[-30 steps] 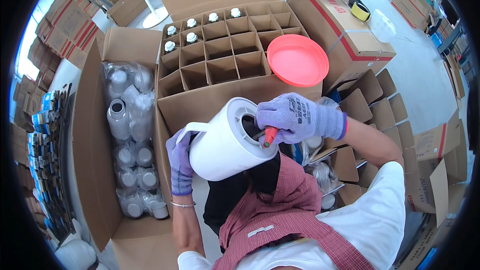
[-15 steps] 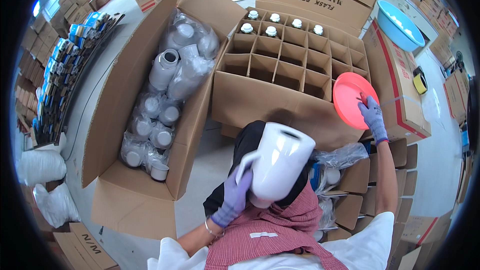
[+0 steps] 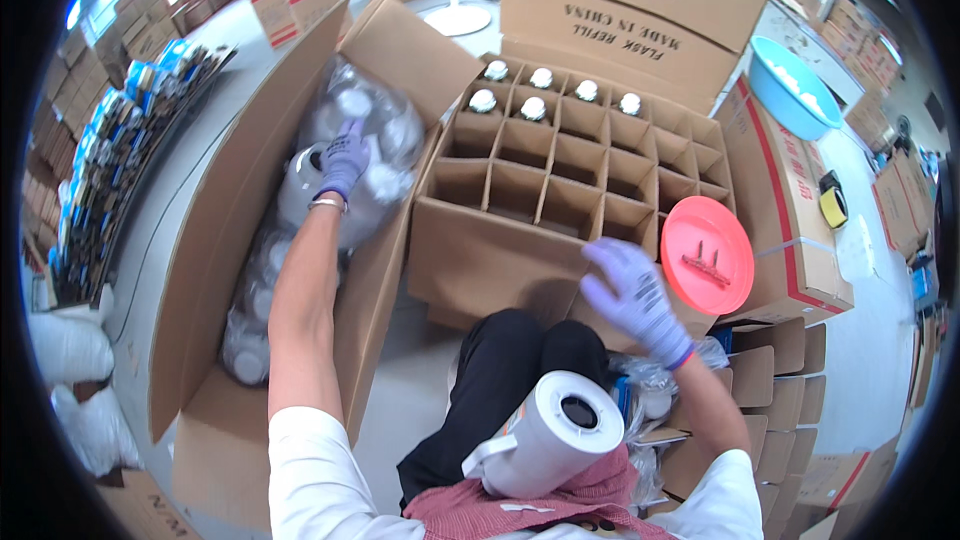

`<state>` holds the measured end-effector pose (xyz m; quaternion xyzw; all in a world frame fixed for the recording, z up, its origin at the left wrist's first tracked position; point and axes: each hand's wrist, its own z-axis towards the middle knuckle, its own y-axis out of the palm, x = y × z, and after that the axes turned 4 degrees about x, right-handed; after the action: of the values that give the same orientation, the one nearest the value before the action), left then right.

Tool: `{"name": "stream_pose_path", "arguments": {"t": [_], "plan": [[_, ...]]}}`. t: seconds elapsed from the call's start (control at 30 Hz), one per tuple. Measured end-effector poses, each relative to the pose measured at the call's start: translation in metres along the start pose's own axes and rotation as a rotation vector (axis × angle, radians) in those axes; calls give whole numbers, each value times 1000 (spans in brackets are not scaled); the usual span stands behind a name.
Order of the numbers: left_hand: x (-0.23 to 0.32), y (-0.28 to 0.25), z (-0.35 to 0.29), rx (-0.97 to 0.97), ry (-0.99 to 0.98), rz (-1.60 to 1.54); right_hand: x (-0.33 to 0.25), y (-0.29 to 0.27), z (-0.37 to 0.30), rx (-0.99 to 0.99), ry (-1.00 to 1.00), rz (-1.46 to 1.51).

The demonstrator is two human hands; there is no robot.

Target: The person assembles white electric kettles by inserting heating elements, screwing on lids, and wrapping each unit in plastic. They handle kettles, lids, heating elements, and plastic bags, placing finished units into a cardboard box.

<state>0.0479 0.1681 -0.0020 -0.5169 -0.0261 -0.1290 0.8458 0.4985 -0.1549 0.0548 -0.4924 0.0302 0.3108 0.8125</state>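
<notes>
My left hand (image 3: 345, 162), in a purple knit glove, reaches into the long carton on the left. Its fingers stretch over white plastic parts in clear bags (image 3: 395, 130), beside a grey-white cylinder (image 3: 303, 180); whether they grip the plastic is hard to see. A white flask body with a side handle (image 3: 550, 440) lies tilted on my lap, its round dark opening facing up, with neither hand on it. Over the front of the divided carton, my gloved right hand (image 3: 640, 305) is open and slightly blurred, beside a red plastic dish (image 3: 725, 230) holding a small reddish-brown pronged tool (image 3: 708, 265).
Several silver-capped bottles (image 3: 533, 110) stand in the back cells of the divided carton (image 3: 490, 250). The long carton (image 3: 215, 240) stands to its left. At right are a light-blue basin (image 3: 780, 70), a closed carton (image 3: 800, 215) and tape (image 3: 833, 207). Open carton flaps (image 3: 755, 375) crowd my right side.
My left hand has let go of the flask's handle and moved up into the left carton. The flask now rests on my lap. My right hand has released the red dish and moved left.
</notes>
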Motion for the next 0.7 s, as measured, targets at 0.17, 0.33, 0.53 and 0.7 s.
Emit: {"name": "stream_pose_path", "arguments": {"t": [0.17, 0.33, 0.53, 0.7], "plan": [[40, 7, 2, -73, -8, 93, 3, 34, -17, -65, 175, 187], [213, -94, -115, -121, -207, -1227, -35, 63, 27, 249, 442, 830], [245, -158, -266, -295, -35, -1296, -43, 21, 11, 183, 522, 1248], [227, -198, -384, -835, -17, -876, -3, -27, -113, 412, 837, 1018]]}}
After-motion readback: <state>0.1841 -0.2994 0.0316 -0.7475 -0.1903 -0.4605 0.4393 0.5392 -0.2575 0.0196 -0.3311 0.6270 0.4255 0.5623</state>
